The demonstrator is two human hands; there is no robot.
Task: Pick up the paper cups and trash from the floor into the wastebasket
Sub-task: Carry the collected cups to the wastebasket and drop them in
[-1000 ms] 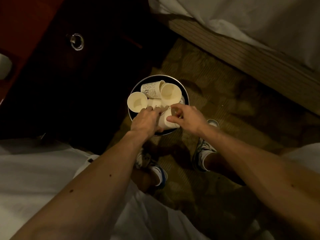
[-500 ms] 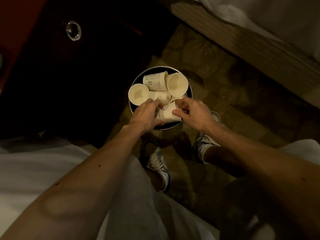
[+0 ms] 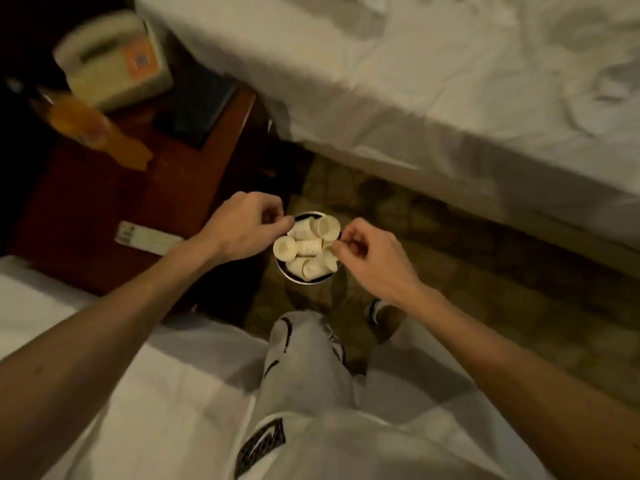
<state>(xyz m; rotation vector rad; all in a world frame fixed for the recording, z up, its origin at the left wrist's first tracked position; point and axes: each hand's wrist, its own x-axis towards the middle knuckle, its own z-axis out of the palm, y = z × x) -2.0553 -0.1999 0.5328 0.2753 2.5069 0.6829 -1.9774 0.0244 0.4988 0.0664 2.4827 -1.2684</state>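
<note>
Cream paper cups (image 3: 304,245) fill the round, dark wastebasket (image 3: 305,281) on patterned carpet (image 3: 450,258) at frame centre. Left hand (image 3: 247,226) and right hand (image 3: 372,259) flank its rim, fingers curled, thumbs meeting forefingers; whether either pinches anything cannot be told.

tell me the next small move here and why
Probably draw both hands back and scan the carpet for leftover trash. The cups fill the basket to its rim, and the left hand and right hand hover over it, both curled on nothing visible.
</note>
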